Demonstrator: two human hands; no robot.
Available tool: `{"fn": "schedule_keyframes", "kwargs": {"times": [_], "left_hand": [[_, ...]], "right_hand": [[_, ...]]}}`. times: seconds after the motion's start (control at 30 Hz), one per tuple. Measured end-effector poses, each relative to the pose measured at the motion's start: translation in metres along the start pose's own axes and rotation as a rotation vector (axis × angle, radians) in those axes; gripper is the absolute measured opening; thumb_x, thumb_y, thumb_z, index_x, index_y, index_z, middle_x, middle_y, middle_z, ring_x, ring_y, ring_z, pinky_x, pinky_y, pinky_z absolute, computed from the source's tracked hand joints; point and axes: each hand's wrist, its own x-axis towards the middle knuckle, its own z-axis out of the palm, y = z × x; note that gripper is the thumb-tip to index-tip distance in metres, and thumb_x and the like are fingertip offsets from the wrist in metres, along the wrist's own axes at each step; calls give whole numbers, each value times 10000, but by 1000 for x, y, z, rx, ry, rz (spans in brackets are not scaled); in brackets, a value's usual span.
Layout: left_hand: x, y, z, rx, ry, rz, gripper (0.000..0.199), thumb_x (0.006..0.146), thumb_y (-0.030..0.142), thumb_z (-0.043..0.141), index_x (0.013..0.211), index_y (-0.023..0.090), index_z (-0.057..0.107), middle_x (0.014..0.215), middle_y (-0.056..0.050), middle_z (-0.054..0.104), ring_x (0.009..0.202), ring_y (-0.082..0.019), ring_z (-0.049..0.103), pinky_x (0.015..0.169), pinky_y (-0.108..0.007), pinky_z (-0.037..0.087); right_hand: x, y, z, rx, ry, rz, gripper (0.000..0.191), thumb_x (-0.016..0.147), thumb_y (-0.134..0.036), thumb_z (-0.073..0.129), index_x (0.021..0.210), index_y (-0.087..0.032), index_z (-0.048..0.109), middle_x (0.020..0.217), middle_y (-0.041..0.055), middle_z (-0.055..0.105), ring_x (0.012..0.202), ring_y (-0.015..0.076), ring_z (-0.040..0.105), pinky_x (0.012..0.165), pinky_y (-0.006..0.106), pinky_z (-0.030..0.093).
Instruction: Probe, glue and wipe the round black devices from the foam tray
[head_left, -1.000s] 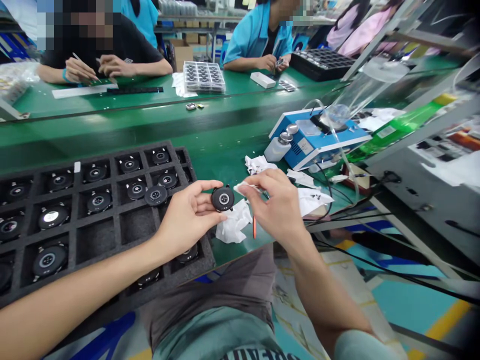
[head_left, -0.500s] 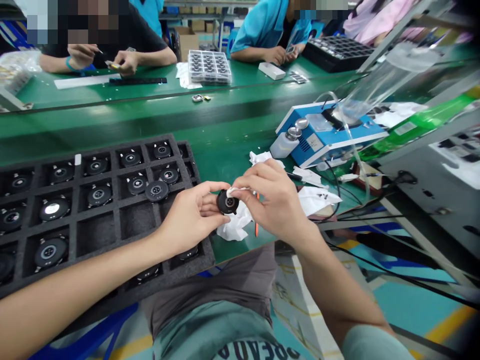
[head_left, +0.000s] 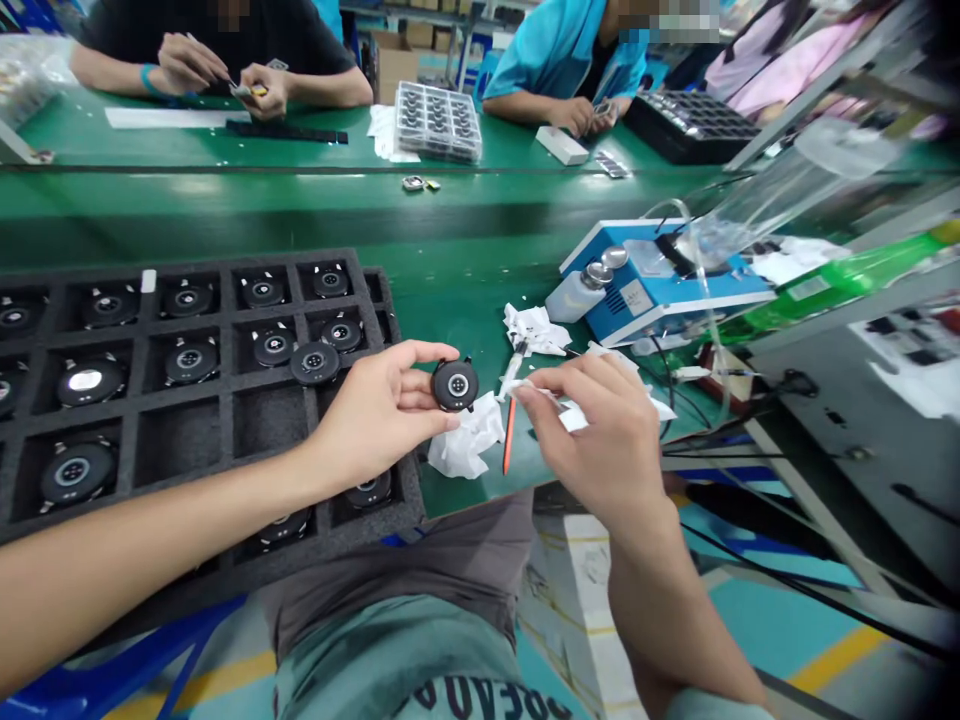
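Observation:
A round black watch body (head_left: pixel 456 384) is gripped by its edge between the thumb and fingers of my left hand (head_left: pixel 394 400); its sensor side faces me. My right hand (head_left: pixel 600 425) is to the right, apart from the watch, pinching a small piece of white wipe (head_left: pixel 519 388). Below the watch lies a crumpled white tissue (head_left: pixel 469 440), with an orange stick (head_left: pixel 509 437) beside it. Left of my hands, a dark foam tray (head_left: pixel 259 455) holds several similar watch bodies in its compartments. One loose watch body (head_left: pixel 314 363) rests across the tray's dividers.
A white dispenser bottle (head_left: pixel 574 297) stands by a blue machine (head_left: pixel 667 290) at the right, near crumpled paper (head_left: pixel 536 328) and cables. A green bottle (head_left: pixel 840 265) lies tilted there. Across the bench, co-workers handle small parts near a clear compartment box (head_left: pixel 439 122).
My right hand has drawn away from the watch body to the right, taking the white wipe with it. My left hand still holds the watch body. The view has shifted slightly.

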Motion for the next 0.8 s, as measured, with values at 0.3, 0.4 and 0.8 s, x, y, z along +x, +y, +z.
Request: {"fn": "schedule_keyframes", "kwargs": {"times": [0.3, 0.4, 0.8], "left_hand": [[0, 0, -2, 4, 9, 13, 583, 595, 68, 876, 1112, 147, 619, 843, -22, 793, 753, -149, 759, 745, -257, 618], [-1, -1, -1, 1, 37, 40, 555, 589, 82, 888, 1059, 161, 603, 854, -25, 788, 762, -164, 763, 753, -279, 620], [-2, -2, 0, 46, 31, 58, 485, 605, 91, 869, 986, 186, 584, 879, -17, 781, 778, -167, 757, 757, -294, 616]], "right_hand": [[2, -19, 12, 192, 50, 36, 117, 925, -210, 660, 812, -216, 632, 758, 18, 665, 735, 190, 587, 697, 363, 440], [5, -28, 25, 159, 83, 74, 150, 923, -215, 638, 775, -222, 613, 725, 22, 671, 706, 197, 576, 685, 375, 417], [14, -28, 39, 214, 172, 249, 124, 913, -241, 635, 790, -222, 646, 730, 27, 695, 685, 191, 602, 673, 353, 455]]}}
